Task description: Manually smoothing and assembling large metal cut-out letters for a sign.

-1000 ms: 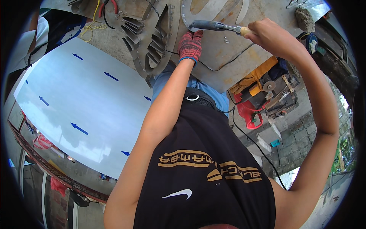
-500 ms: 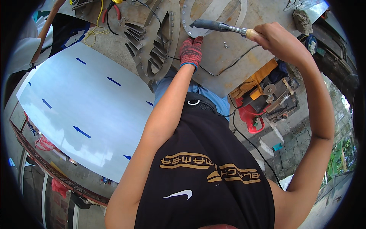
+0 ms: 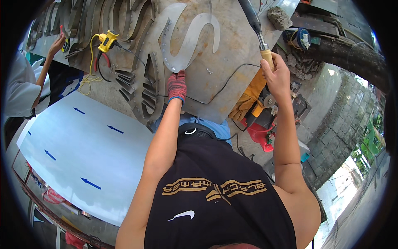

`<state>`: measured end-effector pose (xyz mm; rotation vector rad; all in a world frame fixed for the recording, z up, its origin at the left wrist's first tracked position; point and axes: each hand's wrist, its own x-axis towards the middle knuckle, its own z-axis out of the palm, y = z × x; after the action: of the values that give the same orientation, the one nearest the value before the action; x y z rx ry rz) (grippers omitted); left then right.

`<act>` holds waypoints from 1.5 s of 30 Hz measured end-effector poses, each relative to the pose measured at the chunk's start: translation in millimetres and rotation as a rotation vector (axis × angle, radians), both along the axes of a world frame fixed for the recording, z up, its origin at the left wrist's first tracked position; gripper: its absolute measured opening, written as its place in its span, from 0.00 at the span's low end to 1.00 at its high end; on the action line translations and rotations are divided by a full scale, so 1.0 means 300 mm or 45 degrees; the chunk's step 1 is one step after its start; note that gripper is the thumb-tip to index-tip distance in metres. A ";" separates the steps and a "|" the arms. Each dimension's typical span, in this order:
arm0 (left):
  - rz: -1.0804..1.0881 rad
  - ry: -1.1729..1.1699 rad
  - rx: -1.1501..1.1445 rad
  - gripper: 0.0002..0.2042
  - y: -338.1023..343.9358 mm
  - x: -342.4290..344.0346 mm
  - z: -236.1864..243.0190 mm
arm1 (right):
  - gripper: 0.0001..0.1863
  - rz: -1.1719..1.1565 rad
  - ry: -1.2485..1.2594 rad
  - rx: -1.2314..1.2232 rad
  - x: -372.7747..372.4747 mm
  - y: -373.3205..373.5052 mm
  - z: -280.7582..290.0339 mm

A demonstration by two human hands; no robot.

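Observation:
My right hand, bare, grips the wooden handle of a soldering iron. Its dark barrel points up and away, and its tip runs out of the top of the view. A black cord trails from near the handle across the metal table. My left hand wears a red and grey knit glove and holds the near curved end of a flat S-shaped metal letter, fingers closed at its edge. Small spots line that letter's rim. Left of it lies a deep-sided metal letter with several thin metal strips.
A yellow outlet box with plugs and red-handled pliers lie at upper left. A person's hand shows beyond. A pale sheet with blue arrows spreads left. An angle grinder, leather gloves and a rock are at right.
My right hand has swung the soldering iron away from the letter, up and to the right, turning it from sideways to nearly upright. My left hand stays at the letter's edge; the view has shifted.

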<state>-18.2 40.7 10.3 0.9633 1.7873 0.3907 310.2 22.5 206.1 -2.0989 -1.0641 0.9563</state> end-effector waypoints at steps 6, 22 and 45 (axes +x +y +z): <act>0.049 -0.055 -0.052 0.26 -0.011 -0.013 -0.026 | 0.21 -0.489 -0.245 0.176 0.029 -0.085 -0.349; -0.007 -0.014 -0.014 0.22 0.019 0.007 -0.002 | 0.26 -0.856 -0.475 0.247 0.077 0.063 -0.731; -0.104 0.128 -0.066 0.27 0.044 0.035 0.087 | 0.45 0.062 0.136 -0.121 -0.431 0.244 -0.471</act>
<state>-7.8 53.8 36.5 1.0314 1.8327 0.2470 180.8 95.5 64.7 -2.0805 -1.0379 1.1497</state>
